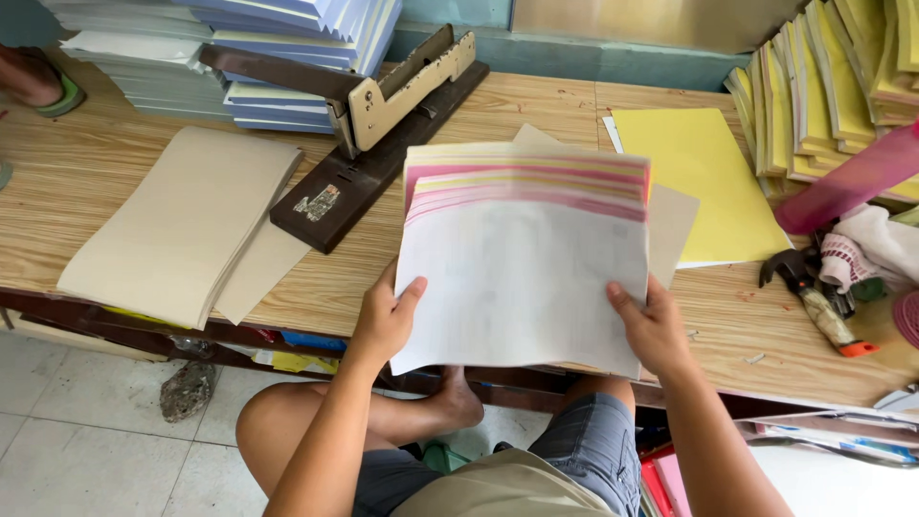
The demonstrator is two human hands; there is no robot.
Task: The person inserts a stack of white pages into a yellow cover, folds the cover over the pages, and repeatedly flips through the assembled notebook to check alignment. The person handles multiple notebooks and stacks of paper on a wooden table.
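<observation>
At the left end of the bench a thick pile of tan sheets lies with its near corner hanging over the front edge, and behind it, at the back left corner, stand stacks of blue and white pads. Just right of the tan pile sits a big heavy-duty stapler, angled from the front toward the back edge. My left hand grips the lower left edge of a sheaf of collated papers, thumb on top and fingers clenched around it. The sheaf has a white sheet on top with pink, yellow and white edges fanned out at its far end; I hold it tilted up over the front edge, near the middle of the bench. My right hand clamps its lower right corner the same way. Farther right a yellow sheet lies flat, a hammer rests near the front edge, and yellow booklets crowd the back right corner.
</observation>
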